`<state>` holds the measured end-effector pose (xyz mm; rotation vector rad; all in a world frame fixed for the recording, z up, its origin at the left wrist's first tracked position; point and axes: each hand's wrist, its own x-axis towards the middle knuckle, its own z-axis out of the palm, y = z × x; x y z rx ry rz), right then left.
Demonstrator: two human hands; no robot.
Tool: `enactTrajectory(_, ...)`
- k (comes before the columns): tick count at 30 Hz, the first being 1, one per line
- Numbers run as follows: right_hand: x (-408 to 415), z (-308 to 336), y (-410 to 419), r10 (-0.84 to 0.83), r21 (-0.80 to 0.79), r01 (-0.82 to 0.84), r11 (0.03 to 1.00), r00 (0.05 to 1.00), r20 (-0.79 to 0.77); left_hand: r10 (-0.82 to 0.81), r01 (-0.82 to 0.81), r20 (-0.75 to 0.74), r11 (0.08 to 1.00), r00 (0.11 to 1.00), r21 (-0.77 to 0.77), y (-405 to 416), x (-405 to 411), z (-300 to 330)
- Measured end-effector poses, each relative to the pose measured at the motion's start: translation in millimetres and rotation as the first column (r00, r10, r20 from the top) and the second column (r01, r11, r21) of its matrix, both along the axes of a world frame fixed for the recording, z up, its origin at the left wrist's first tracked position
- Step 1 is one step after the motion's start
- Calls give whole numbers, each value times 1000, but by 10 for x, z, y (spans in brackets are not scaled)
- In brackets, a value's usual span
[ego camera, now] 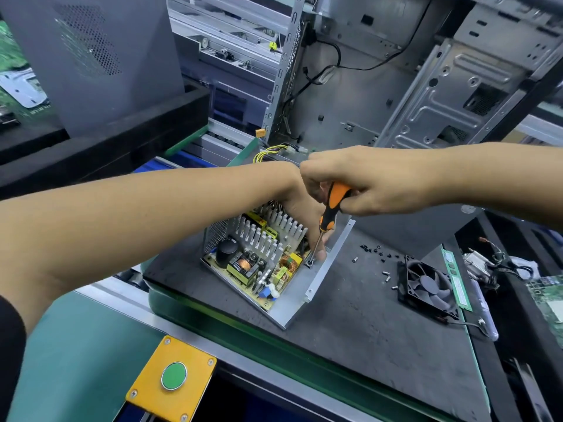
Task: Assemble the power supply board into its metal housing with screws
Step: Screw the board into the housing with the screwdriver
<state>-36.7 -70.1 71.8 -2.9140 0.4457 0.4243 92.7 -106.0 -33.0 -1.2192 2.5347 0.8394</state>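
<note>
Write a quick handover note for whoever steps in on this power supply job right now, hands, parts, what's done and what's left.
Right hand: grips the screwdriver, tip down on a screw at the board's right corner.
Left hand: reaches into the housing, fingers beside the tip, steadying that screw.
Board: already seated in the housing, on the dark mat.
Spare screws: scattered on the mat right of the housing, next to the fan.
Done: board placed, this screw started.
Left: finish driving it; other corners' screws can't be confirmed from here, so check them.
</note>
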Motion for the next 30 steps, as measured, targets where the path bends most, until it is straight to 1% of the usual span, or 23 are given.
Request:
enactTrajectory(2,1,-25,-24,60,-59,-59,997,998,30,0,0,-4,1000,1000,0,-1,-2,-5)
enactTrajectory(3,-3,-37,-39,66,-90,-63,994,997,39,2,-2,-4,1000,1000,13,-3,-8,-15)
enactTrajectory(4,-13,-45,-59,54,-102,-49,994,998,42,4,-4,-4,999,1000,35,-3,-20,-25)
enactTrajectory(6,-32,-34,-93,17,-113,-18,993,1000,-6,-20,21,-17,998,1000,62,-12,-36,-41)
enactTrajectory(8,-56,-11,-102,-14,-97,7,995,997,-73,-39,40,-24,998,999,46,-25,-34,-52)
enactTrajectory(9,-68,0,-90,-22,-72,16,997,996,-82,-37,37,-16,999,999,33,-22,-26,-49)
enactTrajectory(12,-81,19,-71,2,-15,-3,1000,1000,-24,-31,32,-22,999,999,26,-21,-14,-41)
enactTrajectory(15,-61,-16,-66,59,-49,-59,997,998,-1,-28,28,21,1000,999,13,13,-14,-22)
enactTrajectory(18,-49,-41,-94,7,-67,-7,998,1000,-5,-50,50,-5,999,999,11,35,-16,-3)
enactTrajectory(21,-29,-18,-92,-57,-7,57,998,997,-52,-29,29,-10,999,1000,-19,37,-14,14)
enactTrajectory(24,24,-23,-60,-17,38,17,999,1000,-4,-11,12,-29,1000,1000,14,-15,-11,3)
enactTrajectory(26,53,-50,-55,29,-8,-28,1000,999,17,-5,5,-6,1000,1000,-24,-36,-7,9)
enactTrajectory(28,76,-71,-65,40,-79,-39,996,999,15,1,-2,-13,998,1000,-61,-25,-4,2)
enactTrajectory(30,84,-67,-102,34,-113,-34,993,999,-3,12,-13,-39,999,999,-31,20,-10,-4)
